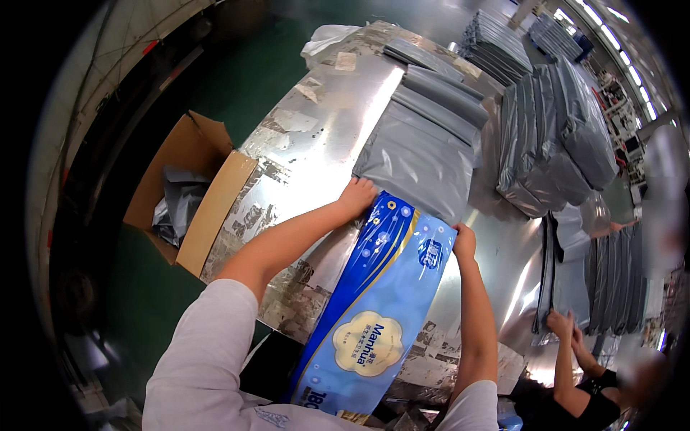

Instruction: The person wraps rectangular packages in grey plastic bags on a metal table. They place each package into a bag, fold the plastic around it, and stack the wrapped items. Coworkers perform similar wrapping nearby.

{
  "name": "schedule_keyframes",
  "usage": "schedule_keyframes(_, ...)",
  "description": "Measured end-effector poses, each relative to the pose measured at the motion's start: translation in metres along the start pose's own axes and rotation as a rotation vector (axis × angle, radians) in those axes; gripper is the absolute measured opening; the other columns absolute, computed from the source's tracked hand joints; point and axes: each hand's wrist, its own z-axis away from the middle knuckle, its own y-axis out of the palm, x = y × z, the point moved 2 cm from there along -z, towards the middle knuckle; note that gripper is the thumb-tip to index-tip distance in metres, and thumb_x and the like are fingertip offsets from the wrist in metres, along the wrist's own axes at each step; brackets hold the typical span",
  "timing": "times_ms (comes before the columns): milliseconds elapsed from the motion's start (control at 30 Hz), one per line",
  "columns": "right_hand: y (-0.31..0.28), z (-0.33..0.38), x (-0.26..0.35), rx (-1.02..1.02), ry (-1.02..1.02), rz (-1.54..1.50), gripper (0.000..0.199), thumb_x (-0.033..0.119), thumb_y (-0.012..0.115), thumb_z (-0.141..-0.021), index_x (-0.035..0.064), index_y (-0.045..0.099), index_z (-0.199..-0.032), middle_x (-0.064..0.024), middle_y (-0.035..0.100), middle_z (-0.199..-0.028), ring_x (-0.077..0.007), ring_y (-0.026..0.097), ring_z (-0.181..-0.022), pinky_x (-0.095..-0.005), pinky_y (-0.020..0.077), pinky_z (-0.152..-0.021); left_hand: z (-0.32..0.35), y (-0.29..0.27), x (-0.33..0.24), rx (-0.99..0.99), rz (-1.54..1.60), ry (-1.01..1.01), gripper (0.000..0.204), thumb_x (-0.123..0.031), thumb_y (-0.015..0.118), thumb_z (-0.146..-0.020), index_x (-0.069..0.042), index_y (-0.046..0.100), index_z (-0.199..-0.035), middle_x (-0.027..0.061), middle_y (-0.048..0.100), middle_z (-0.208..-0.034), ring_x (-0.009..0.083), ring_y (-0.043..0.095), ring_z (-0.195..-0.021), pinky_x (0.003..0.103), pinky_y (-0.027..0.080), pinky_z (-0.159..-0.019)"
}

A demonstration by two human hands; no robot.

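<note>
Your left hand (357, 197) curls at the far left corner of the blue printed bag (392, 291), its hold unclear, so that corner could slip if the glossy film is pulled unevenly. The bag runs from the grey bags (417, 147) over the table (323, 136) toward you, showing a lettered, cream, flower-shaped label (368, 343), then a dark blue badge (430, 254); your right hand (465, 243) seems to pinch its far right edge.
</note>
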Motion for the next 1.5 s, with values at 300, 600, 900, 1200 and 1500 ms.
schedule_keyframes(300,-0.022,0.065,0.02,-0.209,-0.071,-0.599,0.007,0.007,0.056,-0.079,0.0001,0.054,-0.081,-0.005,0.057,-0.078,-0.0103,0.053,-0.073,-0.0213,0.0437,-0.066,0.025,-0.059,-0.01,-0.312,0.602,-0.251,0.012,-0.016,0.048,-0.078,-0.005,0.045,-0.078,0.0148,0.053,-0.072,0.0332,0.052,-0.069,0.042,0.04,-0.059)
schedule_keyframes(600,0.013,0.071,0.013,0.0,0.072,-0.02,0.023,0.025,0.05,-0.074,0.003,0.055,-0.079,-0.0148,0.058,-0.083,-0.0288,0.057,-0.076,-0.0354,0.0443,-0.064,0.026,-0.014,-0.016,-0.048,0.393,-0.575,0.021,-0.009,0.052,-0.066,-0.004,0.051,-0.087,0.0131,0.059,-0.082,0.0299,0.06,-0.071,0.04,0.047,-0.058)
schedule_keyframes(900,0.024,0.202,-0.001,0.481,-0.021,0.376,0.032,0.032,0.046,-0.075,0.0051,0.062,-0.077,-0.016,0.061,-0.081,-0.0323,0.059,-0.075,-0.0419,0.0456,-0.063,0.143,-0.052,-0.054,0.568,0.204,-0.182,0.017,-0.019,0.051,-0.068,-0.01,0.065,-0.07,0.011,0.063,-0.072,0.0251,0.062,-0.067,0.038,0.048,-0.055)
schedule_keyframes(1200,0.06,0.476,0.006,0.646,-0.122,0.281,0.035,0.028,0.053,-0.071,0.007,0.055,-0.099,-0.0161,0.056,-0.098,-0.0317,0.054,-0.089,-0.04,0.0419,-0.078,0.386,-0.07,-0.125,0.733,0.515,0.102,0.021,-0.019,0.049,-0.066,-0.008,0.065,-0.075,0.0139,0.062,-0.075,0.0284,0.061,-0.069,0.041,0.047,-0.057)
schedule_keyframes(1500,-0.003,0.41,0.039,0.656,0.373,-0.353,0.043,0.043,0.061,-0.072,0.0033,0.055,-0.056,-0.0065,0.053,-0.049,-0.0164,0.052,-0.046,-0.0307,0.039,-0.043,0.333,-0.112,-0.058,0.968,0.607,-0.271,0.045,-0.046,0.041,-0.077,-0.006,0.063,-0.073,0.0139,0.061,-0.073,0.0293,0.059,-0.074,0.042,0.044,-0.064)
